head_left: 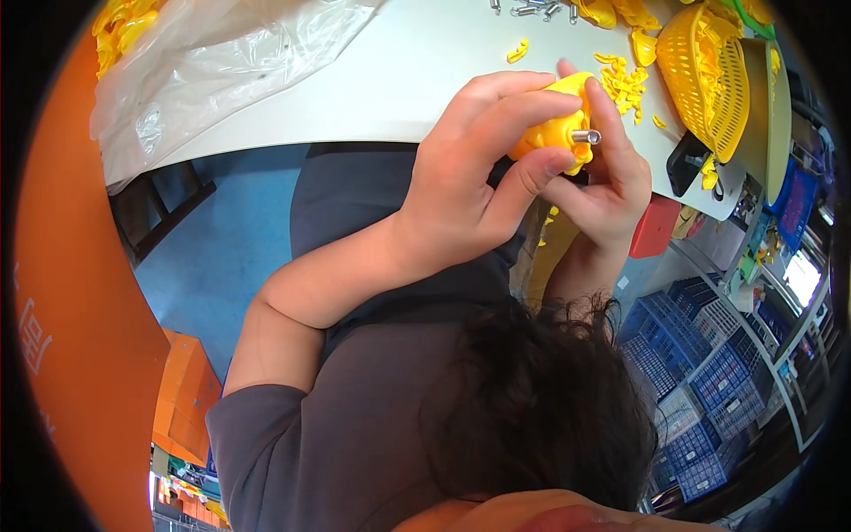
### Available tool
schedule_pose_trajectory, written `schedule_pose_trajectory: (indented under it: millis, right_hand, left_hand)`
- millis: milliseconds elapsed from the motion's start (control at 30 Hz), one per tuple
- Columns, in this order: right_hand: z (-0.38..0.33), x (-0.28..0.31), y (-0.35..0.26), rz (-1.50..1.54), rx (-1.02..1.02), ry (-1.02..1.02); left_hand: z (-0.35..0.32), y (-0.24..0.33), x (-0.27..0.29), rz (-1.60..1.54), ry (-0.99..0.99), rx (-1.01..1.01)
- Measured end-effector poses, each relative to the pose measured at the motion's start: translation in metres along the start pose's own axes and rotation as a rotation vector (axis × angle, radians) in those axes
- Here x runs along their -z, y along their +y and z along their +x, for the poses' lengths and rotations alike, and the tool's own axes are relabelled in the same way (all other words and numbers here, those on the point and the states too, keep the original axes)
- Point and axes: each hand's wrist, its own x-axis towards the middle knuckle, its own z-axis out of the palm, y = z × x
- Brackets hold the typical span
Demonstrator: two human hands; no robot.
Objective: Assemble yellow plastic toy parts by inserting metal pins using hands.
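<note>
Both my hands are raised over the table's near edge, around a hollow yellow plastic part (pixel 554 133). My left hand (pixel 465 155) pinches it from the left, with the thumb below and the fingers over the top. From the other side my right hand (pixel 612 173) grips it, its fingers partly hidden behind the part. A short silver metal cylinder (pixel 587 136) sticks out of the yellow part between my fingertips. Small yellow plastic pieces (pixel 623 84) lie in a pile on the white table (pixel 355 102), just beyond my right hand.
A yellow perforated basket (pixel 700 84) of yellow parts leans at the right, near a black phone-like object (pixel 685 164). Silver metal pieces (pixel 536 11) lie at the far edge. A clear plastic bag (pixel 213 66) covers the table's left. Blue crates (pixel 674 341) stand at lower right.
</note>
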Motion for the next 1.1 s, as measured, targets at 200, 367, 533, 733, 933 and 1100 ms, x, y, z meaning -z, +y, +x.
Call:
schedule_pose_trajectory:
  millis: [200, 367, 533, 733, 933, 1100]
  right_hand:
    - [-0.001, 0.001, 0.000, 0.063, 0.084, 0.019]
    - [-0.005, 0.002, 0.011, 0.036, 0.100, 0.086]
    - [-0.003, -0.001, 0.009, 0.147, 0.074, 0.144]
    - [-0.003, 0.005, 0.015, 0.185, 0.101, 0.134]
    - [0.000, 0.015, 0.020, 0.066, 0.158, 0.050]
    - [-0.005, 0.005, 0.011, 0.264, 0.015, 0.164]
  left_hand:
    - [0.000, 0.000, 0.002, -0.026, -0.011, 0.077]
    - [0.000, -0.002, 0.002, -0.012, -0.015, 0.055]
    - [0.000, -0.002, 0.000, -0.024, -0.014, 0.062]
    - [0.002, 0.000, 0.002, -0.017, -0.048, 0.028]
    - [0.003, 0.001, 0.002, -0.030, -0.042, 0.081]
    - [0.008, 0.003, 0.005, 0.045, -0.053, 0.037]
